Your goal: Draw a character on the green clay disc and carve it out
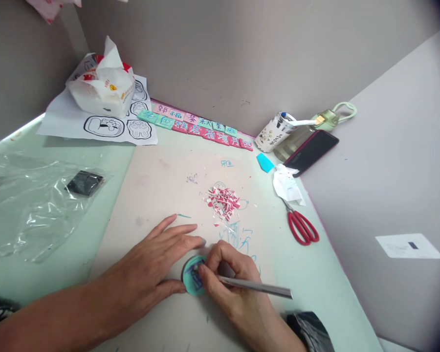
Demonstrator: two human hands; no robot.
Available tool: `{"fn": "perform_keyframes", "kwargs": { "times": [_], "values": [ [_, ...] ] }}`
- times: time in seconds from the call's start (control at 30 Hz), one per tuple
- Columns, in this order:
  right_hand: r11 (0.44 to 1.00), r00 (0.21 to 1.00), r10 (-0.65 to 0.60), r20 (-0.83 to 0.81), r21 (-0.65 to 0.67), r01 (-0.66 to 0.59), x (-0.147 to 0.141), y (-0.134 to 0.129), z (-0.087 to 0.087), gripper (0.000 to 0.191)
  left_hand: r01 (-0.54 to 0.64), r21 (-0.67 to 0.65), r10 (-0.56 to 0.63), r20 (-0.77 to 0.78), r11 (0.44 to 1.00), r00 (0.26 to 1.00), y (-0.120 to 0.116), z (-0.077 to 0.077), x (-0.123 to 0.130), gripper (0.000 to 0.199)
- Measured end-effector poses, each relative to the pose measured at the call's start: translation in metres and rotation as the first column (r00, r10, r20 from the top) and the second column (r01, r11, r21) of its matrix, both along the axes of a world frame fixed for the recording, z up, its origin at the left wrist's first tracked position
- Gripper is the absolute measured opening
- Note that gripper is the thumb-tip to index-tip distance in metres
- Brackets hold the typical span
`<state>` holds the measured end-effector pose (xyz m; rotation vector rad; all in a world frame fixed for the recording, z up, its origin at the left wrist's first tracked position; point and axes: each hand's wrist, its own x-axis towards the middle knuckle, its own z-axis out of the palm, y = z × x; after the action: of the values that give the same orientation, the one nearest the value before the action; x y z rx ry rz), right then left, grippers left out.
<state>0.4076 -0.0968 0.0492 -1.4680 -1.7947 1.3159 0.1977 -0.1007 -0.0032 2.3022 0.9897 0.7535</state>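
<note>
A round turquoise disc (pixel 194 288) with dark blue marks on its face lies on the tan board near the front. My left hand (pixel 168 254) rests flat beside it with fingers spread. Its thumb touches the disc's left edge, and the index fingertip is just beyond the far edge. Between the thumb and fingers of my right hand (pixel 238 283) is a craft knife with a slim silver handle (pixel 264 287), slanting out to the right. The fingers cover its tip, which is over the disc's face. Past my hands is a pile of red and white shavings (pixel 223 203).
Along the back stand pink and green character tiles (pixel 201 128). Left are a tissue-filled box (pixel 106 93), printed sheets (pixel 95 127), a plastic bag (pixel 29 205) and a black square (pixel 84 183). Right are red scissors (pixel 302 227), crumpled tissue (pixel 288 185), a pen can (pixel 273 133) and a phone (pixel 313 151).
</note>
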Motion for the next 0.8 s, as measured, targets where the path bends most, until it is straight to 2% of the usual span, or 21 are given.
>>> {"fn": "perform_keyframes", "kwargs": {
  "times": [0.1,0.23,0.43,0.63,0.8],
  "values": [
    [0.999,0.999,0.011,-0.041,-0.030,-0.012,0.001,0.000,0.001,0.025,0.025,0.039,-0.025,0.014,0.999,1.000,-0.001,-0.002,0.002,0.052],
    [0.995,0.992,0.016,-0.123,-0.099,-0.028,0.002,0.004,0.002,0.026,-0.011,0.000,0.011,0.010,1.000,1.000,0.000,0.000,0.004,0.044],
    [0.988,0.982,-0.008,-0.188,-0.155,-0.022,0.005,0.009,0.003,0.026,0.019,0.017,-0.019,0.028,1.000,0.999,0.000,-0.003,0.003,0.044],
    [0.987,0.981,-0.007,-0.193,-0.160,-0.024,0.005,0.010,0.005,0.025,0.077,-0.005,-0.076,0.024,0.997,0.997,0.003,-0.009,-0.001,0.057],
    [0.986,0.985,-0.010,-0.170,-0.164,-0.018,0.002,0.010,0.006,0.025,0.053,0.021,-0.053,0.017,0.998,0.998,0.003,-0.005,0.001,0.054]
  ]
}}
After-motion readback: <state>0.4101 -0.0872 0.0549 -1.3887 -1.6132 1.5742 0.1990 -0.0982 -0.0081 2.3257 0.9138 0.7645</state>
